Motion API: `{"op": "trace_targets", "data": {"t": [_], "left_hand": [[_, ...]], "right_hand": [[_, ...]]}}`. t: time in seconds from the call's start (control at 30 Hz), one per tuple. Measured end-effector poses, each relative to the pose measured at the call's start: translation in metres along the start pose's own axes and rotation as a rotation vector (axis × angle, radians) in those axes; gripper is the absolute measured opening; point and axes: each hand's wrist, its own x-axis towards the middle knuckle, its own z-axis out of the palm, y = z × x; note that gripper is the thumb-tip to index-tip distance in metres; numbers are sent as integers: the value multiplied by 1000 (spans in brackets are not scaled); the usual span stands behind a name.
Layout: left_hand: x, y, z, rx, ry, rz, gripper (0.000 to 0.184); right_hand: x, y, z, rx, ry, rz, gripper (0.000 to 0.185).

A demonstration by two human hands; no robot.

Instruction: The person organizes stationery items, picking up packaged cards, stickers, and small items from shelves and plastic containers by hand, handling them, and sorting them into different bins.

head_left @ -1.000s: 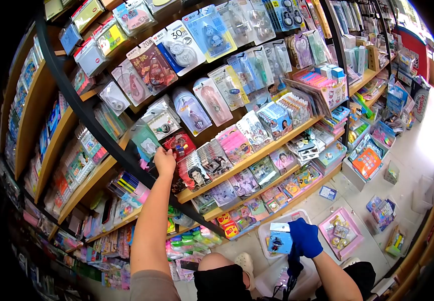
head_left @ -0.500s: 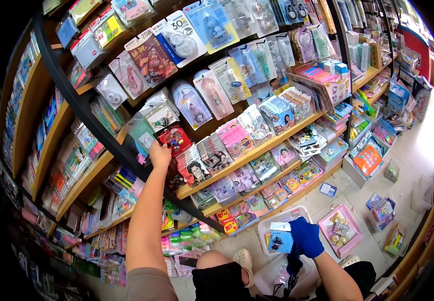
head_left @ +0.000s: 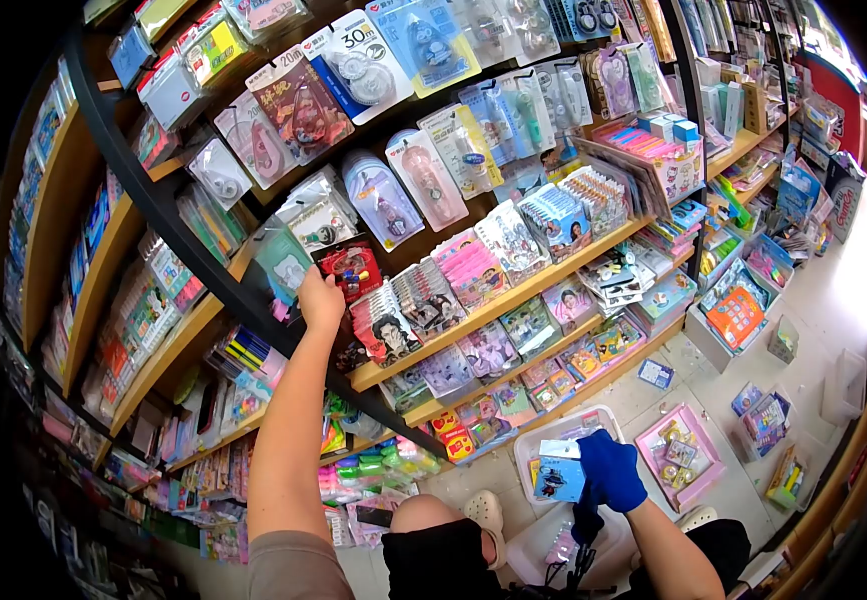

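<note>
The left hand is now up by the shelf, its fingers pinched on the low corner of a green packet, beside the red packs. So the packet looks held, though its back is hidden. The right hand, in a blue glove, grips a blue pack over a clear tub.

Reads "30m" on the white correction-tape card, above the left hand; reads "20m" on the reddish-brown card, also above that hand (with smaller print too blurred to tell).
</note>
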Motion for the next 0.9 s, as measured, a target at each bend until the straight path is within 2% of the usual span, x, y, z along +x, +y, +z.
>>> {"op": "trace_targets", "data": {"t": [0.27, 0.53, 0.83, 0.9], "left_hand": [[-3, 25, -12, 46, -14, 169, 10], [-8, 30, -10, 91, -28, 233, 8], [11, -1, 8, 62, -73, 172, 10], [19, -19, 20, -52, -152, 32, 14]], "right_hand": [[0, -1, -4, -18, 32, -13, 38], [1, -2, -5, 16, 62, -42, 37], [1, -4, -8, -4, 47, -25, 35], [1, -3, -6, -6, 28, -10, 34]]}}
